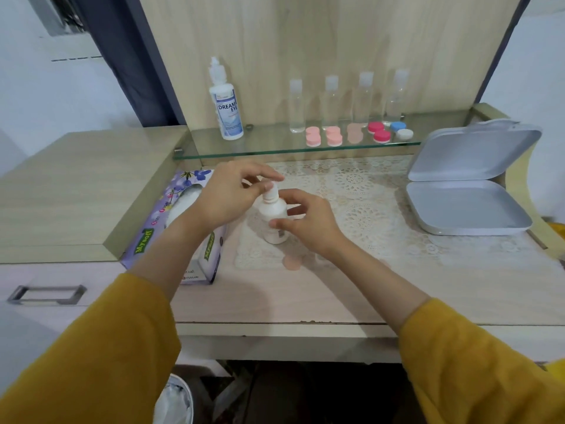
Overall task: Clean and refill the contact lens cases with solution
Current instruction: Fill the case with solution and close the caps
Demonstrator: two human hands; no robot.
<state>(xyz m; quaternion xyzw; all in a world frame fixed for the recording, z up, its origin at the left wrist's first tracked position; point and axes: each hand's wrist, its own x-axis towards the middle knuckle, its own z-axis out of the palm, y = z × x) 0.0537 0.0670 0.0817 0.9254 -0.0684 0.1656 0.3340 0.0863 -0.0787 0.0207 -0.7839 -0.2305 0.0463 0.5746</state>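
Mustard sleeves (91, 347), then tissue box (146, 240) beside gripped bottle (273, 208).

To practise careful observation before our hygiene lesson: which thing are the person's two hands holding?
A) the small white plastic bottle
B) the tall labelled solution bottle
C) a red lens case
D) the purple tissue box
A: the right hand grips the body of the small white plastic bottle, and the left hand pinches its cap.
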